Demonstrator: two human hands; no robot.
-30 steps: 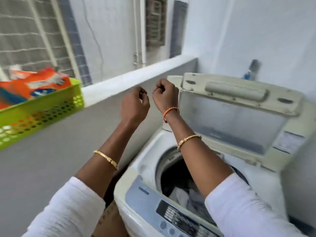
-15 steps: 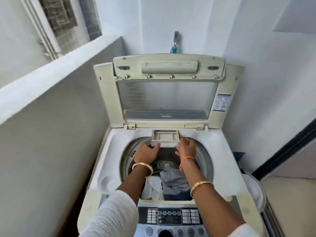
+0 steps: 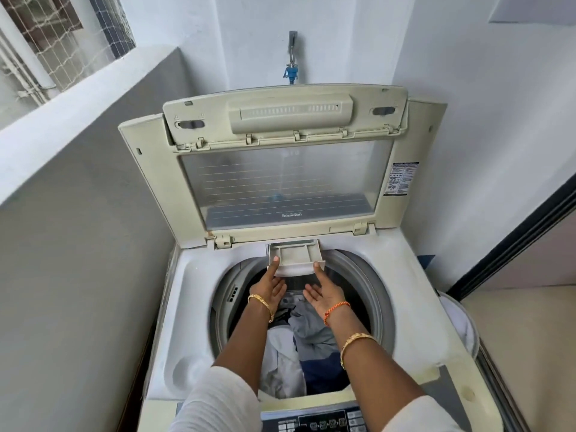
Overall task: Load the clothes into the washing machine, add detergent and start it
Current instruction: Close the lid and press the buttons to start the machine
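Observation:
The top-loading washing machine (image 3: pixel 199 275) stands with its lid (image 3: pixel 280 182) raised. Grey, white and dark blue clothes (image 3: pixel 311 332) lie in the drum. A small detergent drawer (image 3: pixel 294 255) sticks out at the drum's back rim, and its compartments look empty. My left hand (image 3: pixel 268 288) and my right hand (image 3: pixel 324 296) reach over the drum, just below the drawer. Each thumb tip touches a front corner of the drawer. The fingers are loose and apart, holding nothing. No detergent pack is in view.
The control panel (image 3: pixel 324 422) lies at the near edge, under my arms. A tap (image 3: pixel 291 57) is on the wall behind the lid. A grey parapet wall (image 3: pixel 78 213) runs close along the left. A round white container (image 3: pixel 458 322) sits at the machine's right.
My view swung from the green basket on the ledge to the machine. My hands dropped to the drawer, gripped its front, and now have loosened so that only the thumbs touch it.

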